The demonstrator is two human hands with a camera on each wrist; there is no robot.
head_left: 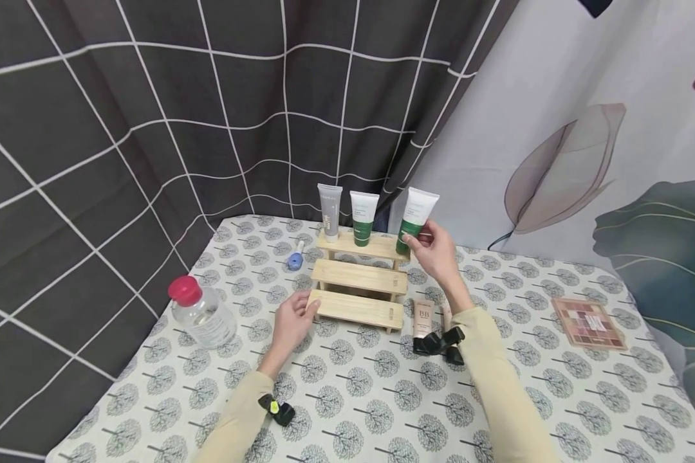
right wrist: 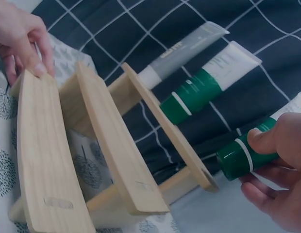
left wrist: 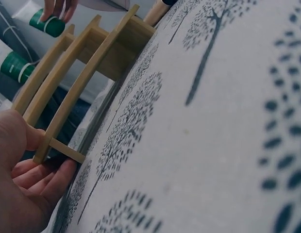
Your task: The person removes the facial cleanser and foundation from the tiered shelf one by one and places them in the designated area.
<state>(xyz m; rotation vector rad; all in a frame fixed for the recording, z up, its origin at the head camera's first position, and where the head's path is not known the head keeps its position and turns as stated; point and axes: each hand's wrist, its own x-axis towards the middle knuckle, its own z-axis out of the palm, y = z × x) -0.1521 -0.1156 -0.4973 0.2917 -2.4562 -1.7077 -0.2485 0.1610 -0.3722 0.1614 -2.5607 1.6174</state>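
Observation:
A three-step wooden stand occupies the middle of the table. My left hand grips the left end of its lowest step, thumb on top and fingers underneath in the left wrist view. With my right hand I pinch a green-and-white squeeze tube between thumb and fingers, cap down and tilted, close by the right end of the top step. A matching green-and-white tube stands on that step, cap down. Left of it stands a grey tube with a white cap.
Near the stand's right end lie a beige BB cream tube and another dark-capped item, partly hidden by the right wrist strap. An eyeshadow palette lies far right. At left are a clear bottle with a red cap and a small blue object.

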